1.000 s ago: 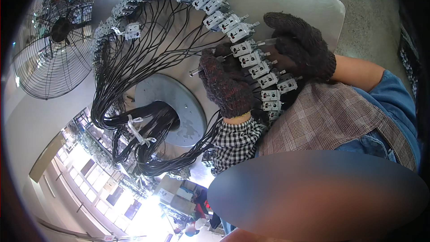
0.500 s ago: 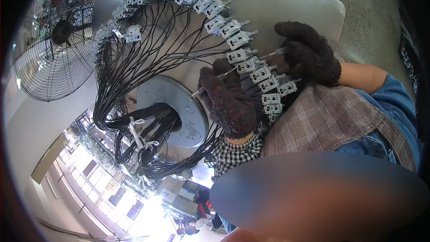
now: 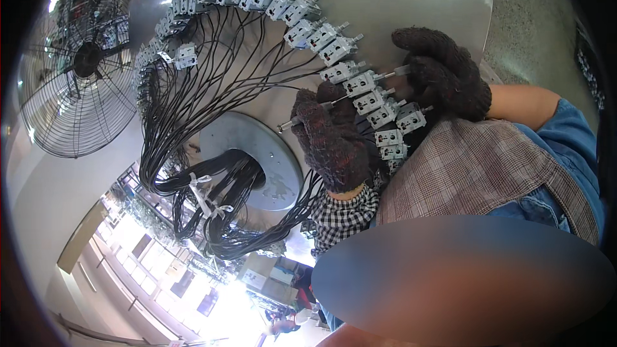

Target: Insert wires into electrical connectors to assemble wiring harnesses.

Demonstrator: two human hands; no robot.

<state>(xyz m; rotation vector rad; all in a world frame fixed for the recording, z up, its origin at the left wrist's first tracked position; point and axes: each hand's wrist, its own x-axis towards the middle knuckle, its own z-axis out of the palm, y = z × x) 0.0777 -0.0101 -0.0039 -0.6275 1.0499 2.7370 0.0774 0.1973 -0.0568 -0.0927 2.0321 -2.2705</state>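
Left hand [image 3: 331, 144] grips a metal rod [image 3: 288, 125], right hand [image 3: 450, 80] a slim tool [image 3: 401, 71], by one cabled metal block [image 3: 361, 83] in the row curving from the tabletop's [image 3: 418, 0] left edge; I can't tell which are done.

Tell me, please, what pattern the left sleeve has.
The left sleeve is black-and-white checked, seen in the head view.

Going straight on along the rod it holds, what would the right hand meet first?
The right hand would probably meet the gray metal block at the tip of its rod; whether they already touch is unclear.
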